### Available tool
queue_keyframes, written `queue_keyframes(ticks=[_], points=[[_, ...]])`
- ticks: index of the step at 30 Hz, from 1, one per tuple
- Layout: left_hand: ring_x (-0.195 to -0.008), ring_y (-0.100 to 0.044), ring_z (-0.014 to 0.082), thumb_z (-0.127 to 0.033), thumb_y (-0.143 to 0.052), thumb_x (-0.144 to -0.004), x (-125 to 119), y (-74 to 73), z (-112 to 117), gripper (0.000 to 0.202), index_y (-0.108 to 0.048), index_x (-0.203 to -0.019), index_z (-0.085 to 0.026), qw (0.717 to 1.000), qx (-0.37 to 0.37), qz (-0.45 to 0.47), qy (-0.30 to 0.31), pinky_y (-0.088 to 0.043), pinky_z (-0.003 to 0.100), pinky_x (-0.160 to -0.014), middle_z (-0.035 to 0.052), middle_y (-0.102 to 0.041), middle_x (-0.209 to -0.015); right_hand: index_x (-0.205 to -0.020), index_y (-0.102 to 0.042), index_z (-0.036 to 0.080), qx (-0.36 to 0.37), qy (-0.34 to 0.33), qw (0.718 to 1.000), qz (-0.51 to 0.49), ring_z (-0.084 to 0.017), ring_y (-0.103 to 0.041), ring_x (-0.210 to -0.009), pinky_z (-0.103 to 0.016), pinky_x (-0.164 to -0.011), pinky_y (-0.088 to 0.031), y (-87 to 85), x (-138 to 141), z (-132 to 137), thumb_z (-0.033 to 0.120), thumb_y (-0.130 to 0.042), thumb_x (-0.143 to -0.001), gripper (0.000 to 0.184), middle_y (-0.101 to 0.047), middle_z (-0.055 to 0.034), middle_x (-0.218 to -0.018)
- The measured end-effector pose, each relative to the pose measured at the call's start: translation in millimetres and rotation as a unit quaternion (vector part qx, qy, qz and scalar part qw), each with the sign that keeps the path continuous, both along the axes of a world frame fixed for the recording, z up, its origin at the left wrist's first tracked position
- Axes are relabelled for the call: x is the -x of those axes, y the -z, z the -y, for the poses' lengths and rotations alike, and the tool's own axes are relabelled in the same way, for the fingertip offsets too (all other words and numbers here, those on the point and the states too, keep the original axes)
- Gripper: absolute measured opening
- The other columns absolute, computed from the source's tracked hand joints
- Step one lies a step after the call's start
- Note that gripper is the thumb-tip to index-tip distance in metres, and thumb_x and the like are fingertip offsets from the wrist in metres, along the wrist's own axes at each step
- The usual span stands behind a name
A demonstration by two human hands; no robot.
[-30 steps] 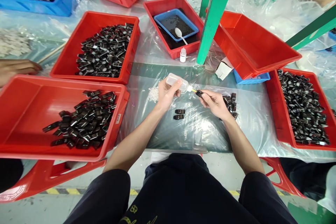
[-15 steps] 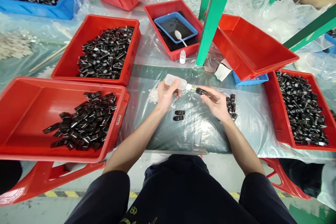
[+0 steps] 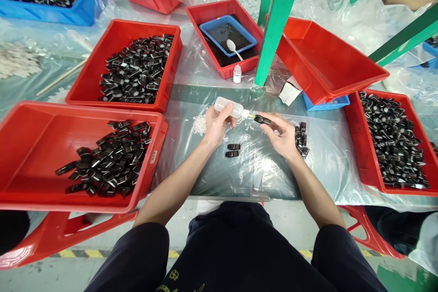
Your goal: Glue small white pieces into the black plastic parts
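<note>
My left hand (image 3: pixel 218 124) is closed round a translucent squeeze bottle (image 3: pixel 228 106) lying on its side, its white cap and thin yellowish nozzle pointing right. The nozzle tip meets, or nearly meets, a small glossy black plastic part (image 3: pixel 262 119) pinched in the fingers of my right hand (image 3: pixel 281 133). Whether tip and part touch is too small to tell. Two similar black parts (image 3: pixel 233 150) lie side by side on the plastic-covered table below the hands. Several more black parts (image 3: pixel 301 139) are grouped beside my right wrist, partly hidden by it.
Red bins of black parts stand at left (image 3: pixel 164 146), behind it (image 3: pixel 176 64) and at right (image 3: pixel 362 164). A tilted red bin (image 3: pixel 335 64) rests beside a green post (image 3: pixel 273 32). A small dropper bottle (image 3: pixel 237 74), a white box (image 3: pixel 289 94) and white bits (image 3: pixel 199 125) lie around.
Both hands, the bottle and the black part keep nearly the same positions. The whole view has shifted very slightly. At the far right back, another person's arm has moved a little.
</note>
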State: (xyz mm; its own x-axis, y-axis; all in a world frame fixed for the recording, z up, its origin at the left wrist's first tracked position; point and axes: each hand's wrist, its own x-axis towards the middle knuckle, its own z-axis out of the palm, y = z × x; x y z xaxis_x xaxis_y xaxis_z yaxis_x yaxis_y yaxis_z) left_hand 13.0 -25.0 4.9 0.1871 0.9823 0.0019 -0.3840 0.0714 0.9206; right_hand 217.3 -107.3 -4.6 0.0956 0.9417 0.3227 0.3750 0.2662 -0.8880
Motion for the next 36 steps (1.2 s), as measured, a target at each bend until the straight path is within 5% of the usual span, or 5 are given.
queue_keyframes(ticks=[36], points=[[-0.042,-0.051,0.0112,-0.077,-0.099,-0.066,5.5,-2.7,-1.7,0.062,-0.076,-0.075,-0.019,0.999,-0.031,-0.024,-0.001,-0.036,0.027,-0.044,-0.0007,-0.060,-0.052,-0.134,-0.086,0.031,-0.002,-0.012,0.999,0.030,-0.023,-0.072,-0.082,-0.045,-0.080,-0.066,5.4,-3.6,-0.5,0.057,-0.068,-0.110,0.040,-0.083,-0.0097,-0.116]])
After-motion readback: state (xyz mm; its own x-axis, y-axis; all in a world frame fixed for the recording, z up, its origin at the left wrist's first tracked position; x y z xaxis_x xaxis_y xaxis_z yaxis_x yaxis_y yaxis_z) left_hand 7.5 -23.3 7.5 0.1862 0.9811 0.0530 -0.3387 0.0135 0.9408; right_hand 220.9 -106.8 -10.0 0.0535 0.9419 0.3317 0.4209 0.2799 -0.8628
